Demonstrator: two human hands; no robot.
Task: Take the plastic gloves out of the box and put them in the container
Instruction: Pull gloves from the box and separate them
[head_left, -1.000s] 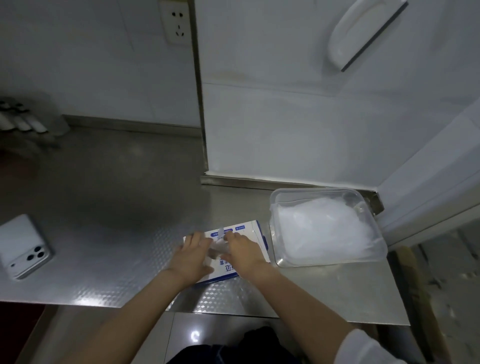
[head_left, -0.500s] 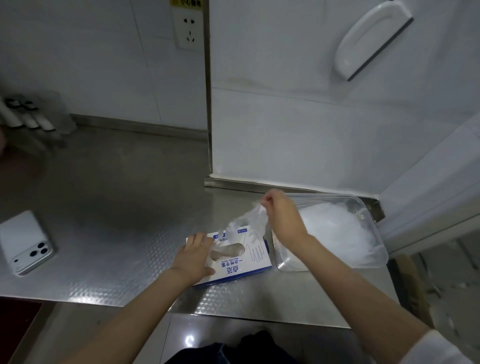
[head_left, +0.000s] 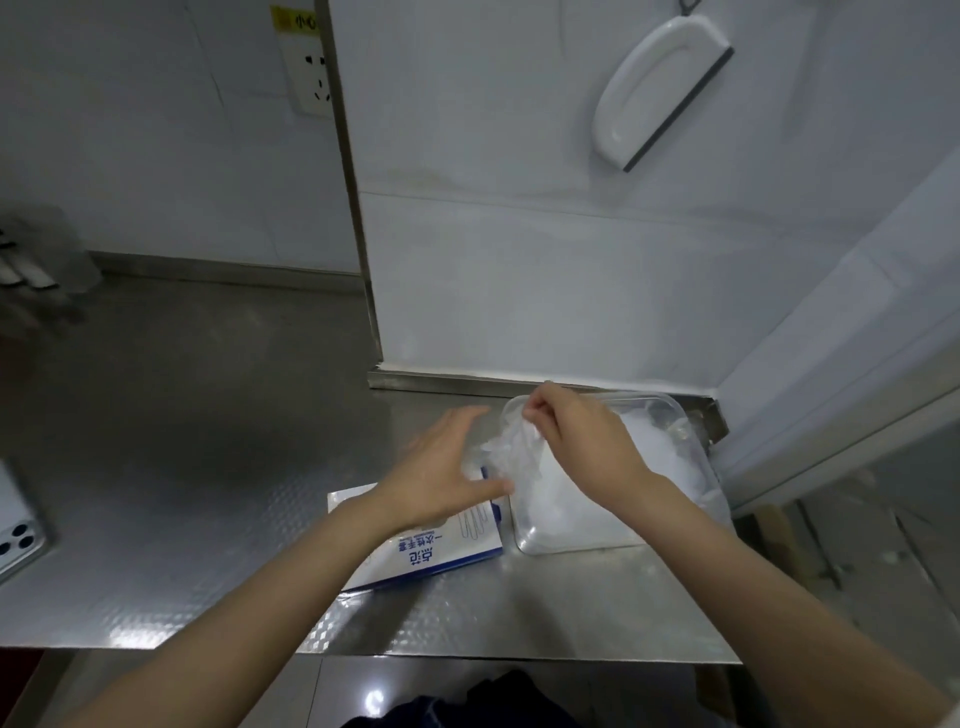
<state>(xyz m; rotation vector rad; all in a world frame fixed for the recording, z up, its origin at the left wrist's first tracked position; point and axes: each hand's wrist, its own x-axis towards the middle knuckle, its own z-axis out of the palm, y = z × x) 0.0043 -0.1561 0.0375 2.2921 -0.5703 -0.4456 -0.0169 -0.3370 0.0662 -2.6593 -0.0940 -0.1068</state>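
The left hand has risen off the box, fingers spread; beside it the right hand pinches a plastic glove over the container.

Right hand pinches plastic glove over container; left hand open above box.

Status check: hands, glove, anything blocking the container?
Right hand pinches a plastic glove over the container, at its left rim. Left hand open, above the box. Inside, a glove pile; nothing blocking.
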